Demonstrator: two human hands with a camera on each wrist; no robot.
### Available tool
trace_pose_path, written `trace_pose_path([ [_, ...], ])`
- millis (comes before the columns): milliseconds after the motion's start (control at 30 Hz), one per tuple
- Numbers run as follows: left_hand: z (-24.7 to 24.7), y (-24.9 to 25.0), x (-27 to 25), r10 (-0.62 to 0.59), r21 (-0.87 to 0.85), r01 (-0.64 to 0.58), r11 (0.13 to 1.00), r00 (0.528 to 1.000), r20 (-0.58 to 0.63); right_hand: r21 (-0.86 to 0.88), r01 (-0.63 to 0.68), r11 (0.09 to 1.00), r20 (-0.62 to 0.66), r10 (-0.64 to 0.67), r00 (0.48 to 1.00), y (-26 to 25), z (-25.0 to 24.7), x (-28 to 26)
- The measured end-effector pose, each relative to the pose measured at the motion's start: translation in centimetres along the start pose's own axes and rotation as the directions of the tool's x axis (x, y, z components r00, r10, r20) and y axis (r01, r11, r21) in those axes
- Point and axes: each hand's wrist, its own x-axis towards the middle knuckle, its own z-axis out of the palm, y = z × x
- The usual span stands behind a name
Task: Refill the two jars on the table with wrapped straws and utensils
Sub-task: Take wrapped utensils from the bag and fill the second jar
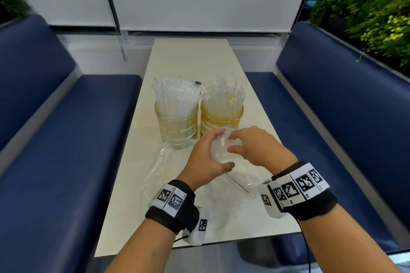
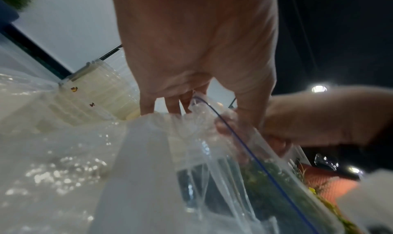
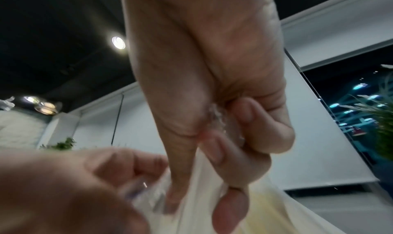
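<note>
Desk point(image 1: 221, 62) w/ two jars mid-desk: left jar point(image 1: 176, 126) & right jar point(image 1: 219, 121), both packed w/ wrapped straws point(image 1: 173, 95). Near them a clear zip bag point(image 1: 224, 155), prob. empty. Left hand point(image 1: 206, 157) & right hand point(image 1: 255, 146) both clamp its mouth.

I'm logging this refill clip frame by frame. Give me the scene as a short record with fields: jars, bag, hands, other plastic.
left jar: glass, on table, packed with wrapped items
right jar: glass, beside it, also filled
zip bag: clear, blue seal line, contents unclear
left hand: grips the bag
right hand: pinches the bag's top
other plastic: clear bag lying on table, left of the hands
</note>
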Motion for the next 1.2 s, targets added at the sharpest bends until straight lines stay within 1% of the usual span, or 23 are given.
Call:
trace_pose_path([
  [67, 0.6, 0.1, 0.2, 0.020, 0.122, -0.015, 0.992, 0.999, -0.036, 0.020, 0.020, 1.000, -0.046, -0.020, 0.999, -1.1, -1.4, -0.6],
  [133, 1.1, -0.1, 0.6, 0.066, 0.214, -0.032, 0.976, 0.986, -0.150, 0.012, 0.050, 0.999, -0.096, -0.048, 0.994, -2.0, -2.6, -1.3],
  [200, 1.4, -0.2, 1.1, 0.094, 0.169, -0.045, 0.985, 0.952, -0.292, 0.014, 0.079, 0.997, -0.181, -0.075, 0.981, -2.8, -3.4, -1.8],
  [233, 1.5, -0.1, 1.3, 0.092, 0.133, -0.050, 0.990, 0.938, -0.334, 0.017, 0.095, 0.995, -0.241, -0.088, 0.967, -3.1, -3.7, -2.0],
  [300, 1.6, 0.2, 1.6, 0.074, 0.113, -0.036, 0.993, 0.930, -0.360, 0.045, 0.123, 0.991, -0.399, -0.095, 0.912, -3.4, -3.9, -2.1],
  [367, 1.7, 0.3, 1.9, 0.053, 0.101, -0.017, 0.995, 0.929, -0.365, 0.171, 0.223, 0.960, -0.552, -0.094, 0.828, -3.6, -3.3, -1.6],
  [400, 1.7, 0.3, 2.0, 0.043, 0.083, -0.014, 0.996, 0.931, -0.361, 0.246, 0.299, 0.922, -0.592, -0.101, 0.800, -3.8, -2.7, -1.2],
  [433, 1.8, 0.2, 2.2, 0.035, 0.069, -0.012, 0.998, 0.934, -0.355, 0.302, 0.368, 0.880, -0.602, -0.124, 0.789, -4.1, -2.0, -0.8],
  [500, 1.8, -0.2, 2.5, 0.008, 0.052, 0.011, 0.999, 0.939, -0.345, 0.393, 0.448, 0.803, -0.589, -0.155, 0.793, -4.5, -0.6, 0.0],
  [533, 1.7, -0.4, 2.5, -0.003, 0.036, 0.017, 0.999, 0.936, -0.352, 0.464, 0.474, 0.748, -0.594, -0.134, 0.793, -4.7, -0.3, 0.1],
  [567, 1.7, -0.5, 2.4, -0.009, 0.016, 0.016, 1.000, 0.931, -0.365, 0.555, 0.495, 0.669, -0.603, -0.087, 0.793, -4.7, -0.1, 0.1],
  [600, 1.5, -0.3, 2.4, -0.010, -0.003, 0.010, 1.000, 0.926, -0.377, 0.650, 0.503, 0.570, -0.604, -0.016, 0.797, -4.7, 0.0, 0.1],
  [633, 1.4, -0.1, 2.3, -0.011, -0.016, 0.006, 1.000, 0.926, -0.378, 0.737, 0.492, 0.464, -0.579, 0.057, 0.814, -4.6, 0.2, 0.0],
  [667, 1.3, 0.3, 2.3, -0.010, -0.032, -0.002, 0.999, 0.929, -0.371, 0.800, 0.461, 0.385, -0.534, 0.104, 0.839, -4.6, 0.6, 0.1],
  [700, 1.1, 0.7, 2.2, -0.005, -0.054, -0.016, 0.998, 0.932, -0.363, 0.833, 0.429, 0.348, -0.492, 0.113, 0.863, -4.7, 1.1, 0.2],
  [733, 0.9, 1.1, 2.1, -0.002, -0.082, -0.029, 0.996, 0.933, -0.360, 0.839, 0.406, 0.362, -0.468, 0.099, 0.878, -5.1, 1.8, 0.3],
  [800, 0.6, 1.4, 1.9, -0.021, -0.142, -0.033, 0.989, 0.931, -0.364, 0.817, 0.399, 0.416, -0.467, 0.073, 0.881, -5.9, 2.9, 0.7],
  [833, 0.5, 1.2, 1.8, -0.039, -0.167, -0.023, 0.986, 0.932, -0.361, 0.816, 0.406, 0.411, -0.472, 0.067, 0.879, -6.3, 3.1, 0.9],
  [900, 0.1, 0.6, 1.6, -0.083, -0.193, 0.016, 0.981, 0.934, -0.347, 0.828, 0.421, 0.370, -0.471, 0.054, 0.880, -6.7, 2.3, 1.1],
  [967, -0.2, -0.2, 1.6, -0.119, -0.188, 0.059, 0.980, 0.938, -0.326, 0.821, 0.455, 0.346, -0.494, 0.029, 0.869, -7.0, 0.0, 1.0],
  [1033, -0.2, -0.7, 1.5, -0.135, -0.188, 0.079, 0.979, 0.942, -0.307, 0.773, 0.521, 0.362, -0.556, -0.011, 0.831, -7.2, -3.4, 0.7],
  [1100, -0.1, -0.8, 1.4, -0.151, -0.220, 0.086, 0.972, 0.943, -0.298, 0.702, 0.603, 0.379, -0.639, -0.039, 0.768, -7.3, -7.1, 0.5],
  [1200, -0.2, -0.7, 1.5, -0.152, -0.243, 0.077, 0.967, 0.940, -0.304, 0.622, 0.704, 0.343, -0.735, -0.055, 0.675, -7.2, -12.2, 0.9],
])
